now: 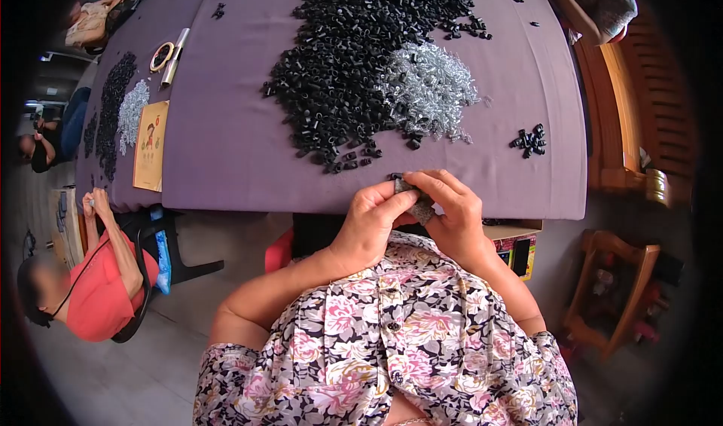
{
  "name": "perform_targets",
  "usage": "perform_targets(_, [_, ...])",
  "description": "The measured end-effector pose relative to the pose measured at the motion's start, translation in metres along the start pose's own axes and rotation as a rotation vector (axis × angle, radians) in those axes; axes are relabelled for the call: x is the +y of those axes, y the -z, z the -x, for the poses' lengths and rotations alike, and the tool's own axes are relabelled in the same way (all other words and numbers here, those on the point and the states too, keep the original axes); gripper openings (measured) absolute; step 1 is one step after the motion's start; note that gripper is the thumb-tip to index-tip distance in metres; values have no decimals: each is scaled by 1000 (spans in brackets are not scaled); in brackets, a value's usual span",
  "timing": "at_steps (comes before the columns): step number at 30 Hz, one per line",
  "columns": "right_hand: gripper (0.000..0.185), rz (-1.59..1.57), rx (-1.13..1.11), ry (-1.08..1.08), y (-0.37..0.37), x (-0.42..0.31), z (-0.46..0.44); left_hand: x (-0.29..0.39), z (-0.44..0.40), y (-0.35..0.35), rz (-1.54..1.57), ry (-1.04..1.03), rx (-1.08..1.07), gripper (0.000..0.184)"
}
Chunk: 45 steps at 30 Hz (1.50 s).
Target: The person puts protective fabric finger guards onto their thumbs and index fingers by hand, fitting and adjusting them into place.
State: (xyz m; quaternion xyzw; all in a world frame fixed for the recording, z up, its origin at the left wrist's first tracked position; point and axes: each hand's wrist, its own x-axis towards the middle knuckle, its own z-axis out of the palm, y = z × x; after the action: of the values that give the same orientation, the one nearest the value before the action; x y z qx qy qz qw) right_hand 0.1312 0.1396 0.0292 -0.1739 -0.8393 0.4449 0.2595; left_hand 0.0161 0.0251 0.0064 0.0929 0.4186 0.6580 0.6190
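Observation:
Just off the table's near edge, my left hand (370,219) and my right hand (458,209) meet in front of my chest, fingers closed. Between them is a grey, rough-looking piece (416,202), perhaps cloth; its kind is unclear. A small black part (396,176) shows at the fingertips, partly hidden. Beyond my hands lies a large heap of small black tubular plastic parts (339,72). Against its right side is a pile of small clear, shiny pieces (431,91). A small cluster of black parts (529,141) lies apart on the right.
A purple cloth covers the table (226,140). On the left are a booklet (152,146), a tape roll (161,57) and more black and clear piles. A person in a red top (102,290) sits at left; others are farther off. A wooden chair (610,290) stands right.

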Motion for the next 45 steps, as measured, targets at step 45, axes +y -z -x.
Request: perform_targets(45, [44,481,71,-27,44,56,-4,21,-24,30,-1548,-854,178,19])
